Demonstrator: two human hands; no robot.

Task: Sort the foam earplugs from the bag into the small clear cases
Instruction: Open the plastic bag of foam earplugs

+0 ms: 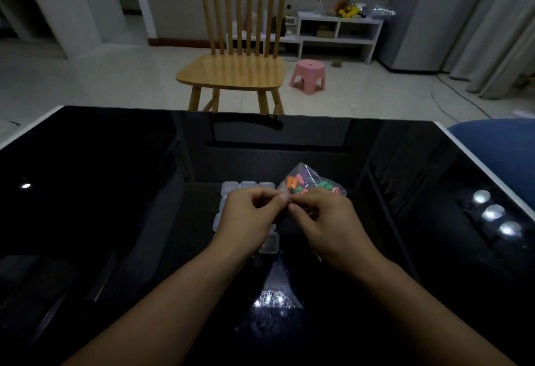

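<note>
A small clear plastic bag [307, 182] holds several foam earplugs in orange, green, pink and purple. My left hand [249, 218] and my right hand [324, 218] both pinch the bag's near edge between thumb and fingers, holding it just above the table. Under and behind my hands stand several small clear cases [247, 185] in a cluster; one case [269, 242] shows between my wrists. My hands hide most of the cluster, so I cannot tell whether the cases are open.
The black glossy table [101, 206] reflects ceiling lights at the right [492, 212] and near me [272, 300]. A wooden chair [231, 70] stands beyond the far edge, with a pink stool [308, 76] on the floor. A blue seat [498, 145] is at the right.
</note>
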